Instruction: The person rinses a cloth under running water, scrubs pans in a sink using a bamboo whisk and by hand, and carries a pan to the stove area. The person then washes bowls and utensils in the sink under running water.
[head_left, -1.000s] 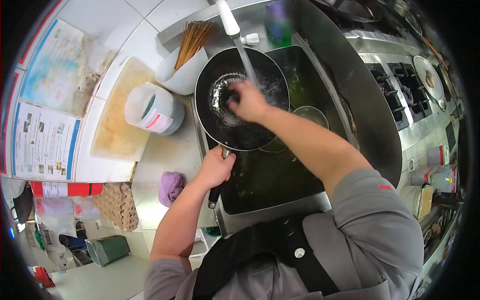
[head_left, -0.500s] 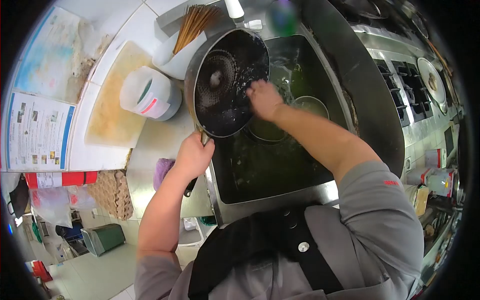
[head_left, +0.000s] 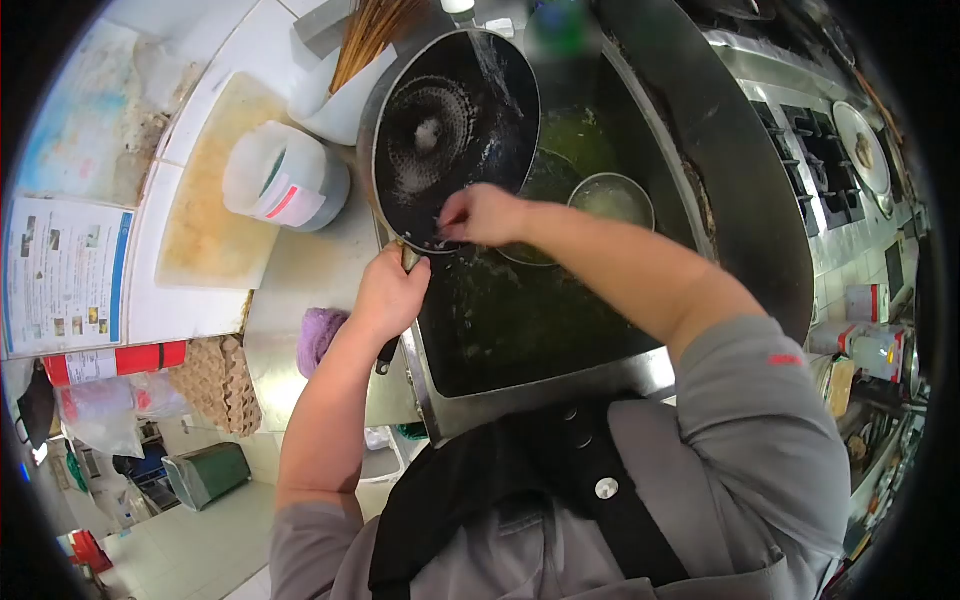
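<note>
My left hand [head_left: 391,292] is closed round the handle of a black frying pan [head_left: 440,130], close to where it joins the pan. The pan is tilted over the left side of the sink [head_left: 540,370], its dark inside wet and dotted with pale flecks. At the pan's lower rim is my right hand [head_left: 482,215], fingers bunched against the inner surface. What they hold, if anything, is hidden. Murky greenish water stands in the sink, and a round metal-rimmed vessel [head_left: 612,200] sits in it beyond my right wrist.
Left of the pan are a white plastic tub [head_left: 287,178], a white container [head_left: 335,105] holding a bamboo brush [head_left: 375,45], and a purple cloth [head_left: 320,338]. A tap [head_left: 458,8] and blurred green bottle [head_left: 558,28] are at the back. Stove burners [head_left: 820,160] stand right.
My right hand has moved left and down along the pan's inside, from its right edge to near the handle. The left hand keeps its hold. The camera view has shifted slightly.
</note>
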